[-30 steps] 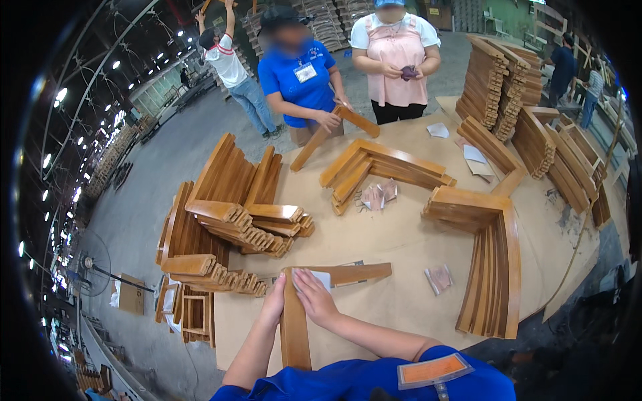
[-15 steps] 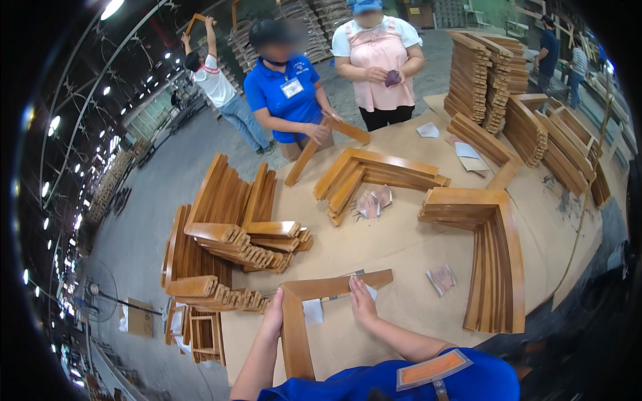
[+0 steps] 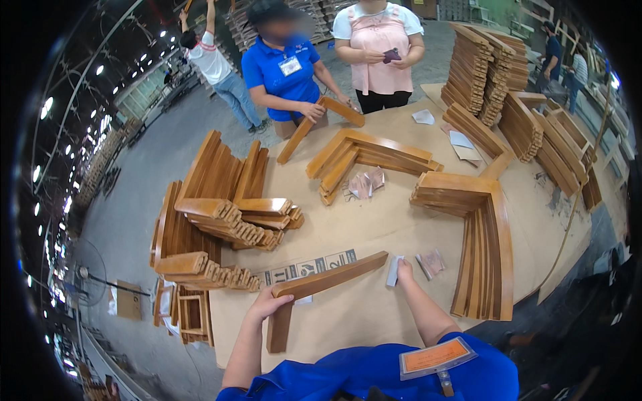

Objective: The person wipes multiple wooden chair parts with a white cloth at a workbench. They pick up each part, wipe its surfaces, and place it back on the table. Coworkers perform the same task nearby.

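Observation:
My left hand grips an L-shaped wooden frame piece at its corner, fingers wrapped round it. One arm of the piece stretches away to the right, its narrow side up; the other points toward me. Off the far end of that long arm, my right hand pinches a folded pale sheet of paper, perhaps sandpaper. It is apart from the wood. Under the piece, a small white paper shows in part on the cardboard-covered table. A crumpled pinkish sheet lies just right of my right hand.
Stacked L-shaped frame pieces stand at the left, at the right and far right. More pieces lie mid-table beside crumpled sheets. Across the table, a person in blue holds another piece; a person in pink stands alongside.
My right hand has left the frame piece and moved right, now with the folded paper in it. The piece has been turned up onto its narrow side, with my left hand still at its corner.

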Available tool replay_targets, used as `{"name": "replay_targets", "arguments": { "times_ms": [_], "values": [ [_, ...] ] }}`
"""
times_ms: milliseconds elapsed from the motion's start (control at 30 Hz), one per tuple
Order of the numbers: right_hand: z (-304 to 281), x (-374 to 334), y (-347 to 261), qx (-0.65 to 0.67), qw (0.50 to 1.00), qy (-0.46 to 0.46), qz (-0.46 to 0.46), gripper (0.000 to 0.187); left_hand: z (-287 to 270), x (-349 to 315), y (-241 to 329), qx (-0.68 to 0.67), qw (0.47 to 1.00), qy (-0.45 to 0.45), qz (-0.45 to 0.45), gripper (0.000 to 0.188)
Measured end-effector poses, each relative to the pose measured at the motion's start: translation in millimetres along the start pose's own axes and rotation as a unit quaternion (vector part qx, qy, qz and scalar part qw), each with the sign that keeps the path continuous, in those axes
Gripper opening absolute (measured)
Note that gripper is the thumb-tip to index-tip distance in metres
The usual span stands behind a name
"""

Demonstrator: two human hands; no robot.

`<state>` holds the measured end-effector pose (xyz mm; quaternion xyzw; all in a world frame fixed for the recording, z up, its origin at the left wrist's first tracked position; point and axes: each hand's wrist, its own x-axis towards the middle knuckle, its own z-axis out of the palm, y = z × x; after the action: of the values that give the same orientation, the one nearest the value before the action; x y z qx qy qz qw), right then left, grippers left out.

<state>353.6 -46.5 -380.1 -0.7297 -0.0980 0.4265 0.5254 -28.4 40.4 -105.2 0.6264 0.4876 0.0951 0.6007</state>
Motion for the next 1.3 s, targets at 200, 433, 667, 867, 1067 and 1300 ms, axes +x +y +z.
{"name": "replay_targets", "arguments": {
  "times_ms": [200,433,667,867,1067,1300],
  "values": [
    [-70,-51,6,0.317,0.920,-0.133,0.190,0.035,12,-4,-53,0.239,0.969,0.054,0.013,0.046],
    [-94,-98,-7,0.061,0.958,-0.215,0.178,0.035,36,8,-26,0.364,0.929,-0.066,0.012,0.051],
    [-81,-91,1,-0.192,0.963,-0.178,0.067,0.035,103,38,-26,0.408,0.898,-0.147,-0.077,0.076],
    [-99,-67,-30,-0.223,0.966,-0.132,-0.004,0.043,151,30,-86,0.262,0.955,-0.140,0.003,0.093],
    [-111,-83,-27,-0.304,0.951,-0.036,-0.048,0.047,175,10,-109,0.199,0.975,-0.089,-0.047,0.084],
    [-94,-105,-9,-0.454,0.858,-0.220,-0.095,0.034,162,-11,-32,0.178,0.973,0.090,0.116,0.070]
  ]
}}
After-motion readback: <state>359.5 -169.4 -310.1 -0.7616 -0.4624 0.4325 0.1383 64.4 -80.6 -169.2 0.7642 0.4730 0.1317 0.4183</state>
